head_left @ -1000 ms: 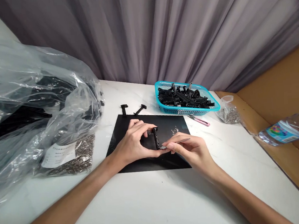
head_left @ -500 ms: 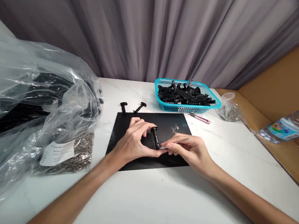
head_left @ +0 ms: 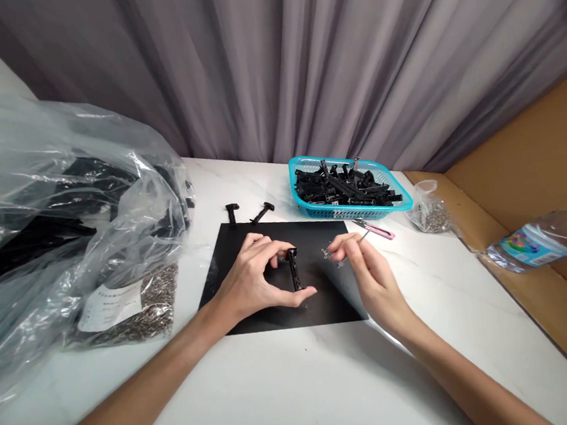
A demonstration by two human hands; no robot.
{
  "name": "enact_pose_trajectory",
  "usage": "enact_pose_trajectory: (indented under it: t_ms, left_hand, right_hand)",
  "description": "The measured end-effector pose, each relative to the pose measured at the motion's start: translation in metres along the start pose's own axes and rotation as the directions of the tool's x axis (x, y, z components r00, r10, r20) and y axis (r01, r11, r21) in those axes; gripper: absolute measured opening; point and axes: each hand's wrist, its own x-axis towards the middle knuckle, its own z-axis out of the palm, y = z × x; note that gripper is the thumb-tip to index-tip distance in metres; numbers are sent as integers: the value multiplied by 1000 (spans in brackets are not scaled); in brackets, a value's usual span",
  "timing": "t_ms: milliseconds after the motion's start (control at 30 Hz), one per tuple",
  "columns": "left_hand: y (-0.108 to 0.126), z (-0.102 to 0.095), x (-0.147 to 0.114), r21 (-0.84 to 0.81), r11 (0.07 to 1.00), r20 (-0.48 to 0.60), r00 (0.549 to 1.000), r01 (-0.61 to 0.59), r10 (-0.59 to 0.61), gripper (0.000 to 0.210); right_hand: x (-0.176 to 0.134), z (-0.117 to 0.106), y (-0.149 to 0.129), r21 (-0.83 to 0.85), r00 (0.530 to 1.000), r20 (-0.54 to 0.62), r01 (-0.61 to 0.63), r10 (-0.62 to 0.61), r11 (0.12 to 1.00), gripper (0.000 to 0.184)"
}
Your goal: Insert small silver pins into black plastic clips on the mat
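My left hand (head_left: 254,273) grips a narrow black plastic part (head_left: 294,270) end to end, thumb below and fingers at its top, above a black mat (head_left: 283,316). To the right of it, my right hand (head_left: 372,271) is closed around a thin metal tool (head_left: 365,236) whose shaft sticks out past the fingers; its exact kind is unclear. The fingertips of that hand are beside a small cluster of shiny metal pieces (head_left: 325,253) on the mat. Two similar black parts, one upright-looking (head_left: 232,213) and one slanted (head_left: 262,212), lie at the mat's far edge.
A blue basket (head_left: 298,201) full of black parts stands at the back, with a pink-handled cutter (head_left: 380,231) in front. Right are a small bag of metal pieces (head_left: 430,215) and a plastic bottle (head_left: 537,245). Large clear bags (head_left: 145,186) and a labelled bag of metal pieces (head_left: 156,301) fill the left.
My right hand has moved away from the lower end of the black part, up and right to the small metal pieces. My left hand still holds the part. The view has tilted slightly.
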Motion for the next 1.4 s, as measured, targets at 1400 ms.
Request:
enact_pose_trajectory:
  t_ms: [1400]
  left_hand:
    - [-75, -16, -2, 278, 943, -73, 983, 183, -169, 30]
  right_hand:
    - [68, -22, 29, -768, 909, 218, 385, -356, 513, 25]
